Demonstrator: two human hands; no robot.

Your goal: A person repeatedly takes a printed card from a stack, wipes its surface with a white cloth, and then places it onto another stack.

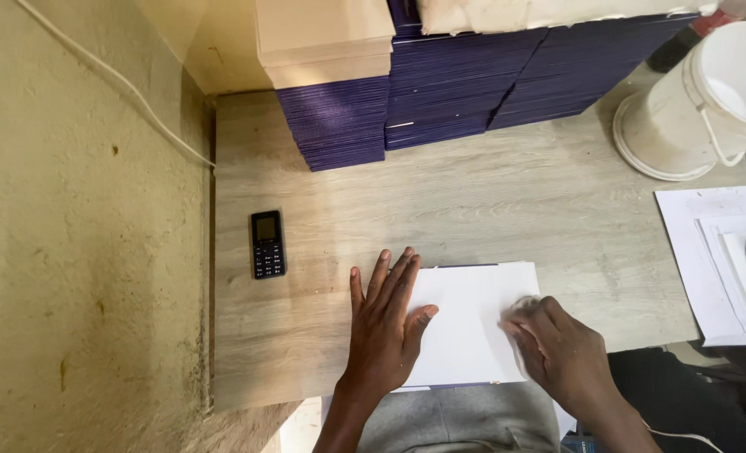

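Wooden table: both hands, left and right, press flat, open, on white sheet before purple stacks.

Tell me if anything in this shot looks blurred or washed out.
In the head view the right hand is smeared by motion over the white sheet, while the left hand and the black phone are sharp; the white bucket at top right is bright and nearly blown out.

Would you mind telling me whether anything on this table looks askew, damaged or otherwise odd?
Mostly tidy. The white bucket at the far right lies tipped on its side beside its lid, and the right-hand purple stacks lean askew. The left hand presses flat on the white sheet; the right hand is blurred at its edge.
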